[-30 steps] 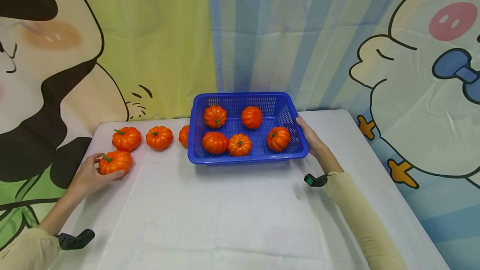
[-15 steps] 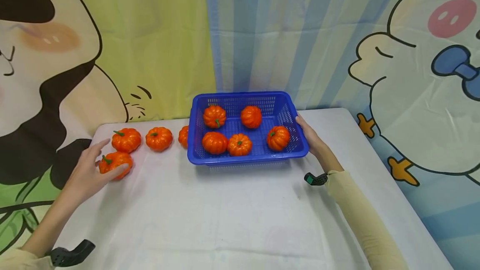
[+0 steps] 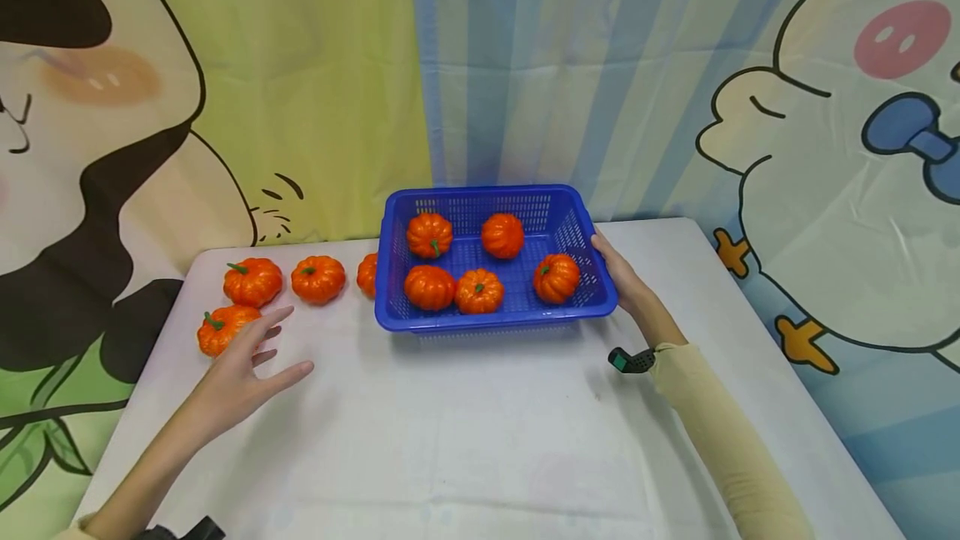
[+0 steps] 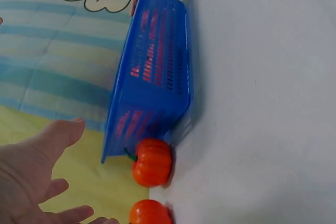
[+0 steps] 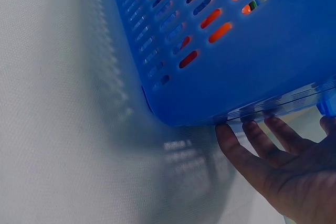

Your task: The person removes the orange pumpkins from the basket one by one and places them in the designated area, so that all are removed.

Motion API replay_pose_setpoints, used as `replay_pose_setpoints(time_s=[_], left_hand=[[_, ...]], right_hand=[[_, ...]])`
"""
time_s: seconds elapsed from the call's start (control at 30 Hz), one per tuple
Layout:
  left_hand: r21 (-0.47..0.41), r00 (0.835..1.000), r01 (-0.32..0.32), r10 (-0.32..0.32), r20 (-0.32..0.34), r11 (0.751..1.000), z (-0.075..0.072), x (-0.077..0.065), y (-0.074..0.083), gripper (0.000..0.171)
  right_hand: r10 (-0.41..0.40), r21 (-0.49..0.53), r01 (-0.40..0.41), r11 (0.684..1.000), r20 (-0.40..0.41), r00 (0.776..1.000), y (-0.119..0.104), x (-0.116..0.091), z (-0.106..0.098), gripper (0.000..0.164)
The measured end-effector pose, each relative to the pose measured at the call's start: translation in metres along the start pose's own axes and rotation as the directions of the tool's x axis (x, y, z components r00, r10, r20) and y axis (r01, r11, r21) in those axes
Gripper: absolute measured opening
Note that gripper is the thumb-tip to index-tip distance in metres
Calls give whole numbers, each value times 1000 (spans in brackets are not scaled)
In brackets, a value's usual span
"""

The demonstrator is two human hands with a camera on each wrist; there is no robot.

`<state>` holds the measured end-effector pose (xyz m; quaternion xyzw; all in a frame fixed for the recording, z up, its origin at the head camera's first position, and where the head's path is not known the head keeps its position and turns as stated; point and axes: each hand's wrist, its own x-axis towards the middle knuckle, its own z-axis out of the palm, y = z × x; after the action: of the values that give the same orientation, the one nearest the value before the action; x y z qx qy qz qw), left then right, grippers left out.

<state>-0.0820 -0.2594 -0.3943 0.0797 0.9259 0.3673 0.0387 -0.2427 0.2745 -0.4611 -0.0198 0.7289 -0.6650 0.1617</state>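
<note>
My left hand [image 3: 238,386] hovers over the white table with fingers spread and nothing in them. Just beyond it lies a small orange pumpkin [image 3: 223,328], partly covered by the fingers in the head view. Another pumpkin [image 3: 253,282] sits right behind that one. At the back of the table stands a blue plastic basket [image 3: 495,322] with several pumpkins inside, one of them the pumpkin [image 3: 557,278] at its right. Against the basket's right end rests my right hand [image 3: 621,277]; in the right wrist view its extended fingers [image 5: 239,153] touch the perforated wall.
To the left of the basket sit a pumpkin [image 3: 318,279] and one more pumpkin [image 3: 367,275], partly hidden by the basket's edge. A printed cartoon curtain [image 3: 510,65] hangs close behind the table [image 3: 480,432].
My left hand has let go of the front left pumpkin, which stays on the table, and has moved right and toward me. The right hand and basket hold still.
</note>
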Motion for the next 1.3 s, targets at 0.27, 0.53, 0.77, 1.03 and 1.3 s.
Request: replay_pose_setpoints(time_s=[0.27, 0.53, 0.77, 1.03, 1.3], left_hand=[[-41, 996, 31, -27, 86, 999, 22, -3, 16, 81], [-66, 991, 17, -8, 133, 998, 36, -2, 28, 78], [-119, 982, -76, 95, 162, 990, 40, 10, 48, 67], [-185, 933, -215, 258, 252, 959, 46, 62, 77, 55], [38, 914, -232, 205, 351, 972, 59, 140, 97, 52]], right_hand=[[11, 24, -12, 1000, 7, 1000, 0, 1, 1, 57], [28, 38, -29, 999, 10, 1000, 0, 5, 0, 56], [22, 21, -22, 1000, 0, 1000, 1, 3, 1, 57], [31, 40, -31, 999, 15, 999, 0, 2, -1, 57], [24, 36, -25, 999, 19, 1000, 1, 2, -2, 57]])
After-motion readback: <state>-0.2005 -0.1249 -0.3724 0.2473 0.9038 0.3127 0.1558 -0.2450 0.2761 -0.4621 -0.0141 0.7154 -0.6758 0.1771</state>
